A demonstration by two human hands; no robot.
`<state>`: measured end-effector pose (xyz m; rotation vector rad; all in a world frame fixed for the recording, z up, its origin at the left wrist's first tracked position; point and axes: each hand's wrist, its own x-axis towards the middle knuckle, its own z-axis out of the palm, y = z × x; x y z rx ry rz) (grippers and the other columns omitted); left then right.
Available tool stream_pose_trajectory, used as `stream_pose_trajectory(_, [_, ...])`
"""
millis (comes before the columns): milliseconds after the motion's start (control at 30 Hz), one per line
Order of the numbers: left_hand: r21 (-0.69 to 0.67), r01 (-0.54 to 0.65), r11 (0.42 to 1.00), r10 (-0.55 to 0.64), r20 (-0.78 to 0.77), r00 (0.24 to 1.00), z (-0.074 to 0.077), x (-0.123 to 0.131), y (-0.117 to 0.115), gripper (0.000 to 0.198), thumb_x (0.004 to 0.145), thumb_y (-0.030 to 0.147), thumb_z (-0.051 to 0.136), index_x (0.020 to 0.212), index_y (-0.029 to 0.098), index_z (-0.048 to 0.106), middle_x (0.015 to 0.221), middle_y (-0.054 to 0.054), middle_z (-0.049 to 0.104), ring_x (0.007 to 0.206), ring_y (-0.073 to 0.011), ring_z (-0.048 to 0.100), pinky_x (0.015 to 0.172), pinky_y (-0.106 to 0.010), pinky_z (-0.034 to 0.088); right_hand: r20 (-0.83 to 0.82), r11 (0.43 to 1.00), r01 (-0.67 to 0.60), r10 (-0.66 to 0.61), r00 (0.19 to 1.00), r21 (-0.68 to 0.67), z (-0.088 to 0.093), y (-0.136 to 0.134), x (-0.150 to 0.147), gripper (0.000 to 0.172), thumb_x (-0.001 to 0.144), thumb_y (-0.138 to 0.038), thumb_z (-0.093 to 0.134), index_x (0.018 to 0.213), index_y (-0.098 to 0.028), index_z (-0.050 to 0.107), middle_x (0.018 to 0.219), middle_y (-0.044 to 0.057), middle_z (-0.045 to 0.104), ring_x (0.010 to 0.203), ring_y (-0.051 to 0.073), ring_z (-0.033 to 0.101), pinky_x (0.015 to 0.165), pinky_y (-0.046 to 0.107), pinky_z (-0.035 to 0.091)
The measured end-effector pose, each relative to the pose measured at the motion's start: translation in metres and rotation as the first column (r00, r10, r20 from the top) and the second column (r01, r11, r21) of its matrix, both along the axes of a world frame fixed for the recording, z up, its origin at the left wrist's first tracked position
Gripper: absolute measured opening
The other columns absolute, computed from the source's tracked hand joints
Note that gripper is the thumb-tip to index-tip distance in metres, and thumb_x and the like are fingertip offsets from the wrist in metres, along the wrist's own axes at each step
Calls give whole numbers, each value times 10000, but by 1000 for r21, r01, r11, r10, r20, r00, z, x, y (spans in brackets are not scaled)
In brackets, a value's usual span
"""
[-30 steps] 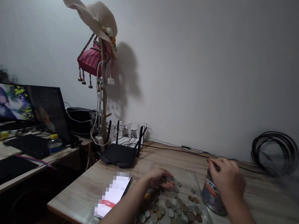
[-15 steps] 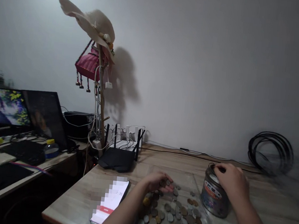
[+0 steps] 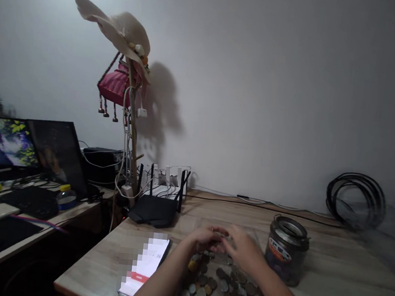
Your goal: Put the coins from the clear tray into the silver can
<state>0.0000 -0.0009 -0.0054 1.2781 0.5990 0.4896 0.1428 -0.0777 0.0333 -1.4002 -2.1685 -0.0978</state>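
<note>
Several coins (image 3: 209,290) lie spread on a clear plastic sheet on the wooden table (image 3: 339,276). My left hand (image 3: 204,238) rests curled at the far edge of the coin pile, cupping a few coins. My right hand (image 3: 241,249) has come beside it, and its fingertips meet the left hand's fingers over the coins. What the right fingers pinch, if anything, is hidden. A metal tin (image 3: 286,249) with an open top and a red and blue label stands alone to the right of both hands.
A phone (image 3: 146,267) lies lit at the table's left front edge. A black router (image 3: 156,207) and a power strip sit at the back left beside a pole with a hat (image 3: 120,27) and pink bag. A black cable coil (image 3: 356,200) leans on the wall at right. A desk with screens stands left.
My right hand left the top of the tin and moved left to meet my left hand over the coins. The left hand stayed in place.
</note>
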Motion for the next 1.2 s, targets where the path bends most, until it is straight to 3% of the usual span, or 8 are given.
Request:
stream_pose_trajectory(233, [43,262,964,-258,-81,963,3,0,-3,294,625,278,560,883,141,524,732,-27,604,501,-101,557,391,-166,292,-11,968,24,-28,1000,-252,-13,7,0,182,672,-232,459,785,-213,600,796,19,619,735,145,532,594,221,330])
stream_pose_trajectory(367, [23,241,970,-237,-114,965,6,0,-5,194,619,230,529,787,134,536,613,0,578,442,-91,524,373,-168,251,-41,920,-31,16,999,-390,-12,7,-2,234,637,-168,446,809,-217,597,622,-15,603,565,113,509,505,206,296])
stream_pose_trajectory(533, [-25,18,1000,-20,-92,996,7,1,-3,233,661,271,474,852,151,531,609,17,567,353,-29,388,374,-169,184,-23,978,203,-202,979,54,13,1,17,232,740,-225,380,801,-216,604,788,24,609,713,135,519,603,232,332])
stream_pose_trajectory(667, [-67,-80,995,74,-92,993,7,1,-1,233,649,281,492,841,156,533,608,31,537,385,-22,380,401,-166,196,-154,765,524,-506,849,375,44,-5,70,243,752,-269,379,826,-226,607,851,37,609,831,175,496,620,260,341])
stream_pose_trajectory(767, [-65,-62,996,56,-92,994,7,1,0,244,634,287,510,840,159,537,634,23,547,425,-30,410,423,-166,228,-177,700,676,-653,736,229,49,-3,108,222,688,-293,436,770,-243,636,773,39,623,740,193,514,540,269,328])
stream_pose_trajectory(933, [-64,-63,996,58,-80,995,4,0,0,253,634,309,518,838,161,534,633,23,557,456,-39,438,455,-166,273,-156,729,684,-675,722,14,39,5,128,231,647,-319,453,745,-260,654,745,33,635,636,184,522,509,273,319])
stream_pose_trajectory(1133, [-106,-58,993,55,-33,998,3,0,2,259,644,299,517,850,142,532,659,-3,571,519,-69,502,538,-195,364,-181,703,600,-580,794,382,47,-2,100,267,727,-318,411,849,-208,621,854,63,613,825,220,497,698,334,346])
stream_pose_trajectory(1200, [-143,-49,989,48,-10,999,3,0,2,263,642,282,529,864,140,522,696,-18,582,585,-87,538,609,-219,394,-195,757,482,-444,875,441,45,-2,80,258,756,-277,386,872,-196,601,860,60,600,848,192,490,749,314,346])
